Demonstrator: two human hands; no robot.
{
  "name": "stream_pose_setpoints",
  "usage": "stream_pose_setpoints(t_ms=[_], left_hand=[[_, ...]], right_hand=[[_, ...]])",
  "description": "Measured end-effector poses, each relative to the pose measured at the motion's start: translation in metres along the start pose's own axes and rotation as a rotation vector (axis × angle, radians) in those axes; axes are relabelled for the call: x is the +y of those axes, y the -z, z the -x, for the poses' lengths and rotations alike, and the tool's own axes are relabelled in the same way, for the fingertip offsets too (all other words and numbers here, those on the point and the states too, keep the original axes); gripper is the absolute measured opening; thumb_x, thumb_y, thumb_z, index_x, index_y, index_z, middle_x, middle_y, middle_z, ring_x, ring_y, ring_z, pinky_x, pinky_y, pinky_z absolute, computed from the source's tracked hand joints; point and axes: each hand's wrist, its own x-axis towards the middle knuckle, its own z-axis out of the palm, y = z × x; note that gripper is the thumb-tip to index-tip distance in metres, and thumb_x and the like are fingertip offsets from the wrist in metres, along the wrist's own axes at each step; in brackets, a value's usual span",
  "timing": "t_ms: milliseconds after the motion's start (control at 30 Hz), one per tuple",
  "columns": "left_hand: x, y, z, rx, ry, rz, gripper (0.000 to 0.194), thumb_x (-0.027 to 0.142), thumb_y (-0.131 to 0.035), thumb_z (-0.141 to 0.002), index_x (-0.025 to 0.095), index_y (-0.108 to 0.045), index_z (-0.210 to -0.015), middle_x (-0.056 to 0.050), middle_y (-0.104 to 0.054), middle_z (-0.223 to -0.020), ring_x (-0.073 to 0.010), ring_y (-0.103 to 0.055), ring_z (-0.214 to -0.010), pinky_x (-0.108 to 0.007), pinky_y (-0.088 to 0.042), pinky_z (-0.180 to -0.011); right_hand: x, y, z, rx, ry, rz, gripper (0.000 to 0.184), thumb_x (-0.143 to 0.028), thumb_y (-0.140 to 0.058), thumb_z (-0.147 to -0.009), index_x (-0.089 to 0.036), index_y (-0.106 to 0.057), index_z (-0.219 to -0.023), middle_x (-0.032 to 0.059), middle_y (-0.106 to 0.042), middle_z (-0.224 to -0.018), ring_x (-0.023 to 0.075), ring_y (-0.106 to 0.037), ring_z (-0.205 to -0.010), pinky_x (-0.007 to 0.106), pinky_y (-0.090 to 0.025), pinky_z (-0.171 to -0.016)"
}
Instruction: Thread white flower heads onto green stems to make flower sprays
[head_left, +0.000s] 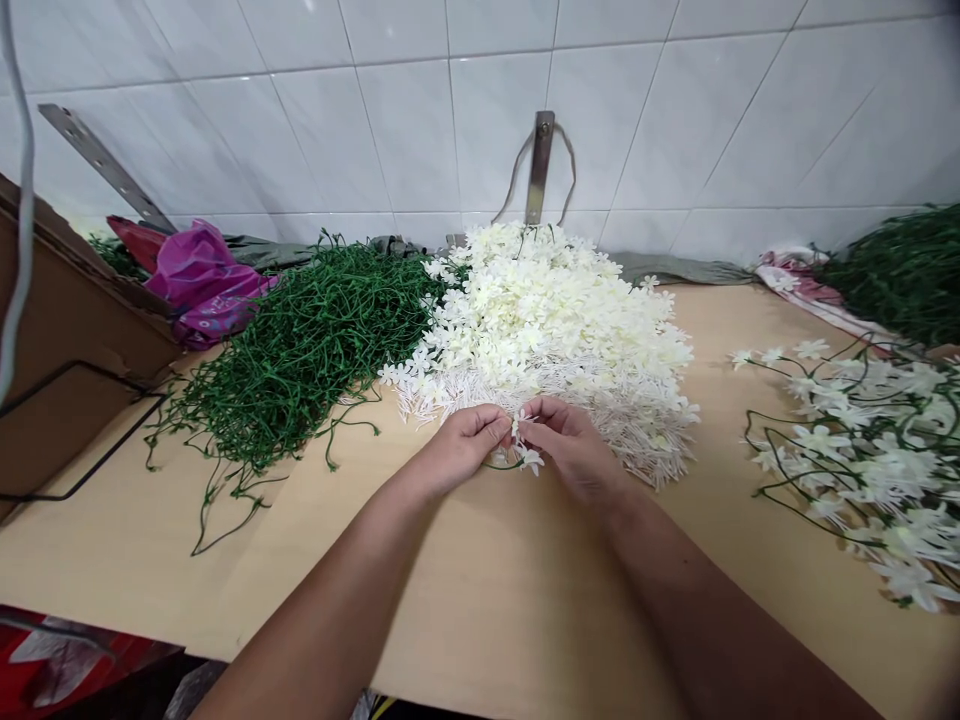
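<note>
My left hand (474, 442) and my right hand (564, 440) meet above the table, fingertips pinched close together. Between them is a small white artificial flower (531, 460) on a green plastic stem (501, 465). The left fingers close around the stem, which is partly hidden by them. My right thumb and fingers pinch at a white blossom near the stem's tip. Just beyond the hands rises a large heap of loose white artificial flowers (555, 300) with thin pale stalks. A tangled pile of green plastic stems (330, 330) lies to its left.
At the right lie assembled white flowers on green stems (862, 450), with more green stems (907, 270) behind. A cardboard box (75, 340) and a purple bag (202, 280) stand at the left. A metal bracket (540, 170) is fixed to the tiled wall.
</note>
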Motion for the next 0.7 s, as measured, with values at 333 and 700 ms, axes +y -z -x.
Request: stream_pose_setpoints(t_ms=[333,700], left_hand=[[0.0028,0.0036,0.0016,-0.022,-0.017,-0.043,0.032,0.037,-0.041,-0.079,0.015,-0.045,-0.057,0.005,-0.037,-0.05,-0.0064,-0.033,-0.049,-0.019,-0.028,-0.05],[-0.0007,0.002,0.0022,-0.061,-0.043,-0.025,0.029,0.035,-0.04,-0.081,0.014,-0.049,-0.064,0.0,-0.054,-0.065,-0.0065,-0.044,-0.057,-0.018,-0.033,-0.056]], right_hand=[[0.0081,-0.0027,-0.0028,0.015,-0.066,-0.205,0.018,-0.02,-0.066,-0.057,-0.016,-0.048,-0.06,-0.0049,-0.051,-0.051,0.007,-0.047,-0.05,0.021,-0.033,-0.05],[0.0089,-0.0026,-0.0021,-0.093,-0.025,-0.313,0.009,-0.015,-0.061,-0.061,-0.016,-0.053,-0.064,-0.0018,-0.057,-0.055,0.0079,-0.05,-0.053,0.021,-0.035,-0.053]])
